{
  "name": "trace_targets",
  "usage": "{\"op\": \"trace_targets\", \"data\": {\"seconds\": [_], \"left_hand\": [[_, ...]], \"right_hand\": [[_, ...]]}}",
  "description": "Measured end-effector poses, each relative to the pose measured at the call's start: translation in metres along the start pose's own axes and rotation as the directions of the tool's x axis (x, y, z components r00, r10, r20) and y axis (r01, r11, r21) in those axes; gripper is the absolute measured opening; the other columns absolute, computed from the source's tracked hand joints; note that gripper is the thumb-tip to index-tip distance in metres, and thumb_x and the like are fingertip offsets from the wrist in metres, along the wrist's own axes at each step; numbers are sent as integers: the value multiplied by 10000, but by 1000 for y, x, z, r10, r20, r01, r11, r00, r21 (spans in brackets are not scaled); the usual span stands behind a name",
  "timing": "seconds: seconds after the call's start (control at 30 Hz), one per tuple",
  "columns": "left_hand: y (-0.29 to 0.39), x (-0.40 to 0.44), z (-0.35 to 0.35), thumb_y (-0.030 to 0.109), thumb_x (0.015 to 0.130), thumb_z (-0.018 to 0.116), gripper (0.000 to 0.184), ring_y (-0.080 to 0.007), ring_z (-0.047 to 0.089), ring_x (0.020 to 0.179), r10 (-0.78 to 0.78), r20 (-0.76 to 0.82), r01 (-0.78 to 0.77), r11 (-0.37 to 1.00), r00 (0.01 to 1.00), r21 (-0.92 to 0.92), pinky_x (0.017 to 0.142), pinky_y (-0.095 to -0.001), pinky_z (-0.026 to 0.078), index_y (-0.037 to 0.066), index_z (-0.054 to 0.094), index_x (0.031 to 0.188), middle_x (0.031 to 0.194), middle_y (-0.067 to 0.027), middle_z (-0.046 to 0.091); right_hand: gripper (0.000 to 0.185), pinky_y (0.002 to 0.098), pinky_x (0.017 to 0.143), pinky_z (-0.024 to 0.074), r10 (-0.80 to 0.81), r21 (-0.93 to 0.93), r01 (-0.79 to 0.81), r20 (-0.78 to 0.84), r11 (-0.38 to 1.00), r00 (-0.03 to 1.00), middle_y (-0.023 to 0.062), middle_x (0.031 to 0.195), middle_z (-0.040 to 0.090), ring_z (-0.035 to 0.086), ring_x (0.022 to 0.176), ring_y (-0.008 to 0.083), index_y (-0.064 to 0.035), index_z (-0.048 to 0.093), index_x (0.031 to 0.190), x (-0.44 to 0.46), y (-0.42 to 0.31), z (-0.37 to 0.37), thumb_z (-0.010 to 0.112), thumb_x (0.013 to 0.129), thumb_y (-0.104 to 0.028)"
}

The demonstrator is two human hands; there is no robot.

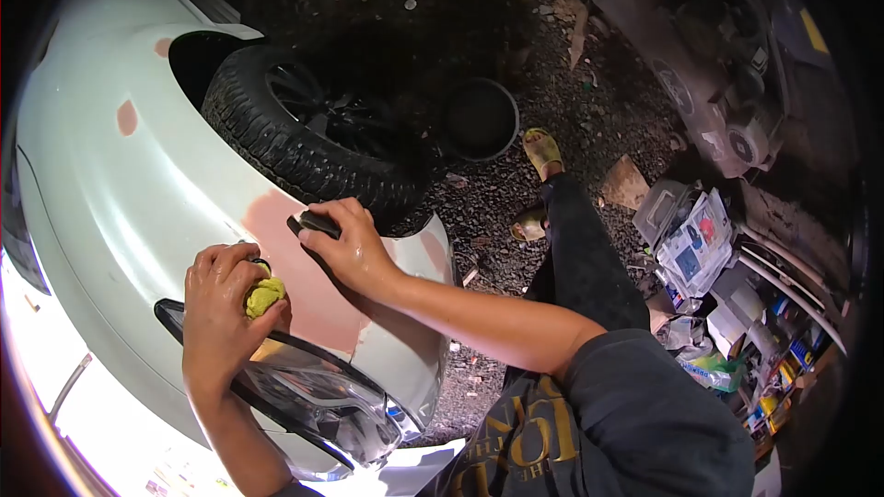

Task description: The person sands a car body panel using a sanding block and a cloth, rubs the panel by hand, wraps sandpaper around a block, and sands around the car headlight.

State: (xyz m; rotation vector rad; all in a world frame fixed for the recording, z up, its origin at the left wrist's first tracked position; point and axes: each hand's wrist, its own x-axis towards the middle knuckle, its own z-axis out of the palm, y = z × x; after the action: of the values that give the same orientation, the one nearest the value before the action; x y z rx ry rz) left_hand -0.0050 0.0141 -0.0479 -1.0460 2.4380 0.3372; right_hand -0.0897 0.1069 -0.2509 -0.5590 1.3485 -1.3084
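Observation:
My left hand [219,308] is closed around a yellow-green crumpled cloth or sponge [265,297], just above the headlight. My right hand [354,253] grips a dark flat block [314,224], like a sanding block, against the car fender. Under and beside it is a pinkish filler patch [304,290] on the white fender [175,212]. The underside of the block is hidden. Below my left hand sits the clear headlight [322,396] with its black edging.
A wheel with a knobbly tire [304,133] stands in the fender's arch. Beyond it are a black tub [479,120] and gravel. Old car parts [709,83] lie at upper right; newspaper [691,239] and boxes pile up at right. Smaller pink patches [127,118] dot the fender.

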Motion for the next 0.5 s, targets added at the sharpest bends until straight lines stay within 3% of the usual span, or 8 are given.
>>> {"op": "trace_targets", "data": {"seconds": [0.07, 0.23, 0.3, 0.37, 0.4, 0.5], "left_hand": [[2, 0, 0, 119, 692, 830, 347, -355, 538, 1240, -11, 1, 11, 1000, 1000, -1, 1049, -486, 418, 70, 635, 976, 1266, -76, 657], [1, 0, 3, 124, 708, 788, 295, -354, 544, 1216, 9, -28, -9, 1000, 1000, -10, 1028, -477, 427, 63, 651, 963, 1258, -73, 659], [0, 0, 3, 127, 712, 775, 280, -353, 545, 1211, 15, -29, -15, 1000, 999, -13, 1021, -473, 430, 61, 660, 958, 1260, -69, 660], [2, -1, 2, 130, 720, 764, 270, -351, 546, 1206, 4, -27, -4, 1000, 1000, -13, 1016, -471, 433, 62, 668, 962, 1255, -67, 660], [3, -1, 0, 132, 723, 758, 266, -350, 546, 1203, 6, -26, -7, 1000, 1000, -10, 1014, -471, 435, 63, 672, 964, 1253, -66, 659], [-1, -1, 1, 118, 720, 754, 279, -348, 546, 1198, 29, -20, -29, 1000, 999, 1, 1008, -470, 438, 70, 677, 984, 1237, -62, 658]], "right_hand": [[433, 438, 1067, 406, 49, 33, -49, -3, 998, 999, 190, 1219, 569, 513, 1207, 376, -13, 650, 1239, -27, -7, -3, 736, 911, -282], [413, 453, 1080, 387, -29, -17, 29, -21, 999, 999, 192, 1230, 566, 511, 1207, 387, -7, 625, 1259, -89, -20, -13, 691, 947, -269], [427, 454, 1091, 386, 42, 71, -42, -2, 997, 999, 209, 1266, 566, 512, 1223, 395, -3, 624, 1262, -41, -21, -2, 691, 948, -285], [458, 460, 1079, 408, 57, -6, -57, -89, 998, 994, 247, 1273, 589, 515, 1222, 421, 12, 629, 1258, 24, -8, 21, 690, 940, -313], [486, 390, 1026, 447, 161, -66, -165, -60, 984, 985, 221, 1274, 589, 566, 1182, 346, 18, 634, 1267, 44, -9, 24, 708, 932, -326], [454, 391, 1039, 442, -18, -71, 15, -49, 997, 999, 208, 1232, 598, 570, 1178, 341, 19, 638, 1255, 0, -5, 17, 710, 947, -307]]}}
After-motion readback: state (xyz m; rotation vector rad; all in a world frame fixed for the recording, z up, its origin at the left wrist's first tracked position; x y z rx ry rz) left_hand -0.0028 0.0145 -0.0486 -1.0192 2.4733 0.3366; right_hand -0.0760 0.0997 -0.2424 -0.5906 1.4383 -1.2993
